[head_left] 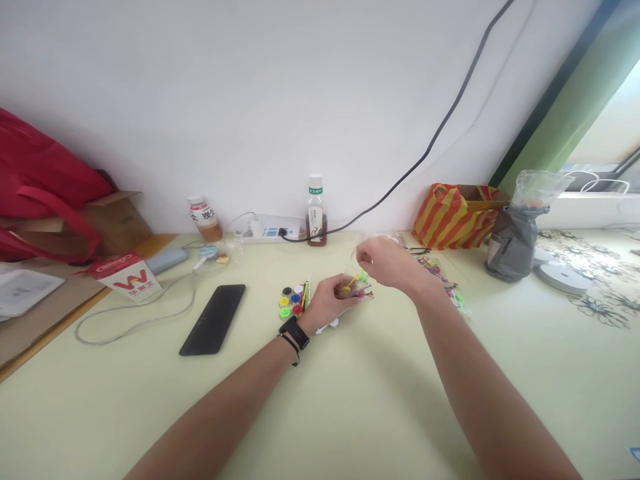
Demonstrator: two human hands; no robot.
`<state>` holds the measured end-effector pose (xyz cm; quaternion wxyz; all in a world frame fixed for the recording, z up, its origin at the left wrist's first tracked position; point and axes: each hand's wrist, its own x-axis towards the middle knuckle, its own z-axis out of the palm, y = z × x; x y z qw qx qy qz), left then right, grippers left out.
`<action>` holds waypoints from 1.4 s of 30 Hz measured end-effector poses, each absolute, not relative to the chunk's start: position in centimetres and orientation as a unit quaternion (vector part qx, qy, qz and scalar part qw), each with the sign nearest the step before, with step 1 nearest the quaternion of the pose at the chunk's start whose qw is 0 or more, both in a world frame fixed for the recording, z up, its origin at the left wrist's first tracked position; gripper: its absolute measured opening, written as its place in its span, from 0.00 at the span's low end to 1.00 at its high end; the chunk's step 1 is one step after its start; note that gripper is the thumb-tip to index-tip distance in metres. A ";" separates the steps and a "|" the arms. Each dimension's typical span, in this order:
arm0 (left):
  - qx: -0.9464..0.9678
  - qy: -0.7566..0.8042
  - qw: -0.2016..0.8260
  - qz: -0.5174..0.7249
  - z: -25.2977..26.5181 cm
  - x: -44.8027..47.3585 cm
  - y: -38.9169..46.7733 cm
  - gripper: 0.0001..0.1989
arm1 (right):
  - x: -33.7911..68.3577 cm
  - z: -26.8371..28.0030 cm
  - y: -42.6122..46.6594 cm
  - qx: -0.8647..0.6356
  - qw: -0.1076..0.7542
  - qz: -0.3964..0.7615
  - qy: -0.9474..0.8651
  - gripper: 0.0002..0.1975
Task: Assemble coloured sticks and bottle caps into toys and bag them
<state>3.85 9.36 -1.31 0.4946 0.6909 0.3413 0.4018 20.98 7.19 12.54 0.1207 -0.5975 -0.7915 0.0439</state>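
My left hand (327,303), with a black watch on its wrist, is closed around a small clear plastic bag (361,275) of coloured pieces. Yellow, green and reddish parts show through the film, partly hidden by the fingers. Just above it, my right hand (384,261) is pinched at the bag's upper edge; its fingertips are partly hidden. Left of my left hand lie round coloured discs (291,302) in black, white, yellow, blue, green and red, beside thin coloured sticks (306,293). A white piece (329,326) lies under that hand.
More bagged coloured pieces (443,277) lie beyond my right forearm. A black phone (213,320) rests at left. By the wall stand a tea bottle (316,212), a second bottle (206,220), a power strip (273,228), a striped bag (453,217) and a grey bag (513,243).
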 end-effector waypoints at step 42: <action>0.707 0.359 0.463 0.396 -0.5 3.8 9.0 0.18 | 20.7 13.5 6.3 -0.545 0.098 0.275 -0.786 0.27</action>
